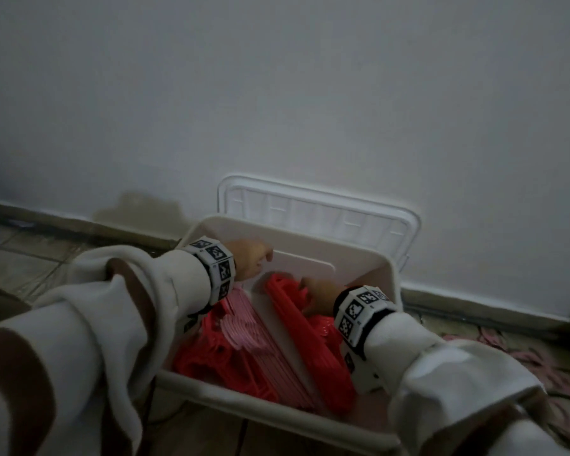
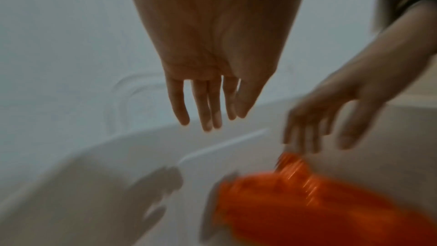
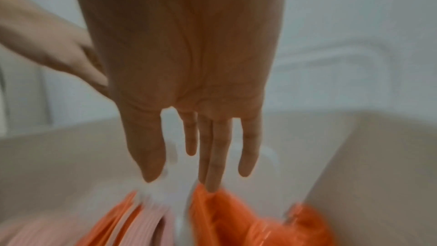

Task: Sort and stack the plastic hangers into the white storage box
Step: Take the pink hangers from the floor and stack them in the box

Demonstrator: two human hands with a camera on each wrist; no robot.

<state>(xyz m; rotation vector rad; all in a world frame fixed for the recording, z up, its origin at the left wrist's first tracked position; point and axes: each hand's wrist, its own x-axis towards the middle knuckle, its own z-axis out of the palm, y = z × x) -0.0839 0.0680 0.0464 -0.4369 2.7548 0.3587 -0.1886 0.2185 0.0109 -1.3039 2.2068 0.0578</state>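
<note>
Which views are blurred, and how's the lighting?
Head view: dim, soft, but the white storage box and red hangers stay readable. Left wrist view: heavy motion blur on the right hand and hangers. Right wrist view: hangers smeared, fingers fairly sharp.

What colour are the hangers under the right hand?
Bright red-orange hangers, clearest in the head view, under the right hand.

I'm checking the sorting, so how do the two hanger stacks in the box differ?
The left stack mixes pale pink hangers with red ones, while the right stack is all red. The right hand reaches down to the right stack's hook end with straight fingers; the left hand hovers open above the left stack, touching nothing. Both stacks lie inside the white storage box.
</note>
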